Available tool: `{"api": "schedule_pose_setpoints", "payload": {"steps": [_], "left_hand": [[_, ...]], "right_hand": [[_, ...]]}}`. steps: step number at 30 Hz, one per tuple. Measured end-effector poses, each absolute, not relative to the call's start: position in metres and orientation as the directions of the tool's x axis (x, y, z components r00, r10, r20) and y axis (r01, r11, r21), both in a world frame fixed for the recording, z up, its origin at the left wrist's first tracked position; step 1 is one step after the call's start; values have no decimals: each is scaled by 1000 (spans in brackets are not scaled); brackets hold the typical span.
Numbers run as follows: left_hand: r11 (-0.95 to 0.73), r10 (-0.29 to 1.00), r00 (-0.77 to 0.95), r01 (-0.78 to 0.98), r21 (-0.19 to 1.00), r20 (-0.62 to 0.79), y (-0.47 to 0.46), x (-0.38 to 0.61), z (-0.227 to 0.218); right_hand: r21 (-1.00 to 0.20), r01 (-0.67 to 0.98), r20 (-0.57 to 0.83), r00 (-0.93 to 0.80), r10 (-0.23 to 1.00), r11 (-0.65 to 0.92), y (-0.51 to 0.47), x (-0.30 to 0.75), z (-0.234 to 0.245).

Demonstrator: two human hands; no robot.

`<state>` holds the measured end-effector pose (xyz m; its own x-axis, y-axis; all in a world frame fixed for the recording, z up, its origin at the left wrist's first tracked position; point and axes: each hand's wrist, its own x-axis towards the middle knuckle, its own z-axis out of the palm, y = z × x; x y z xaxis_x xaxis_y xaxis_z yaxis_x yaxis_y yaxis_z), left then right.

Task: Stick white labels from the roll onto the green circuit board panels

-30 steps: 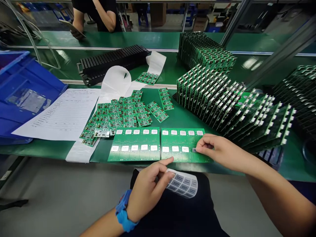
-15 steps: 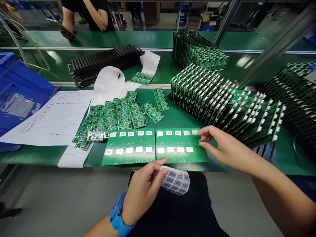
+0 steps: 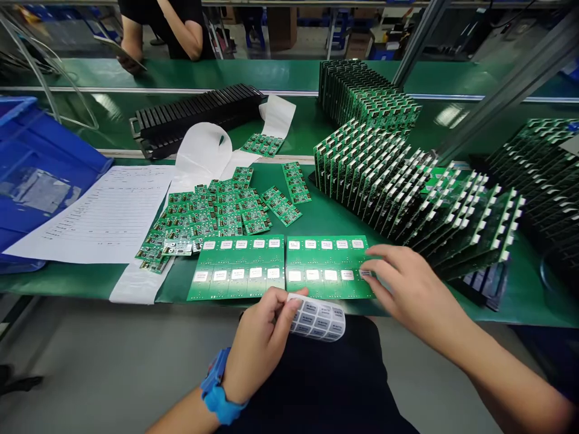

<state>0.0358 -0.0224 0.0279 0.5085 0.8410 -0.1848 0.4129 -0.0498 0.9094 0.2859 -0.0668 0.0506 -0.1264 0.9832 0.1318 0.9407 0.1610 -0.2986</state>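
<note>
Two green circuit board panels lie side by side at the front edge of the bench, the left panel [image 3: 237,268] and the right panel [image 3: 328,265], each with rows of small white labels. My left hand [image 3: 262,346], with a blue wristband, is closed on a curled sheet of labels [image 3: 319,317] just below the bench edge. My right hand [image 3: 402,283] rests on the right end of the right panel, fingertips pressing a small label at the lower row's last spot.
A heap of small green boards [image 3: 212,214] lies behind the panels. Racks of upright boards [image 3: 407,187] fill the right side. A printed paper [image 3: 99,214], a blue bin [image 3: 36,169], a black rack [image 3: 194,114] and white backing strip [image 3: 203,154] are left. Another person [image 3: 163,30] stands across the bench.
My right hand lifted off the panel, then came back down onto the lower row's right end with a label. My left hand kept hold of the label sheet.
</note>
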Motion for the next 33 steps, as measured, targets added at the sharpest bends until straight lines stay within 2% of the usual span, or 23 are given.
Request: {"api": "schedule_pose_setpoints", "payload": {"steps": [2, 7, 10, 15, 18, 20, 22, 25, 27, 33], "left_hand": [[-114, 844, 526, 366, 923, -104, -26, 32, 26], [-410, 748, 611, 120, 904, 259, -33, 12, 20], [-454, 750, 561, 55, 889, 349, -35, -6, 18], [-359, 857, 406, 30, 933, 317, -44, -31, 8], [-273, 925, 309, 141, 951, 220, -48, -36, 0], [-180, 962, 244, 214, 960, 126, -47, -37, -5], [-92, 980, 193, 220, 971, 49, -44, -36, -8], [-57, 988, 150, 209, 976, 25, -40, -35, -9], [-61, 990, 138, 228, 972, 30, -38, -35, -7], [-48, 989, 147, 232, 971, 14, -30, -32, -7]], "right_hand": [[-299, 938, 172, -129, 977, 177, -64, 284, 51], [-377, 856, -90, -415, 905, 355, -41, 293, 48], [-359, 852, -120, -446, 887, 380, -25, 296, 54], [-359, 834, 14, -445, 896, 420, 13, 241, 71], [-382, 790, 57, -499, 865, 480, 33, 184, 68], [-386, 785, 12, -521, 854, 485, 44, 161, 64], [-442, 767, -71, -547, 834, 466, 54, 154, 61], [-628, 711, -203, -541, 816, 315, 73, 164, 64], [-691, 693, -265, -506, 821, 204, 86, 172, 71], [-673, 716, -291, -483, 826, 182, 107, 172, 82]]}}
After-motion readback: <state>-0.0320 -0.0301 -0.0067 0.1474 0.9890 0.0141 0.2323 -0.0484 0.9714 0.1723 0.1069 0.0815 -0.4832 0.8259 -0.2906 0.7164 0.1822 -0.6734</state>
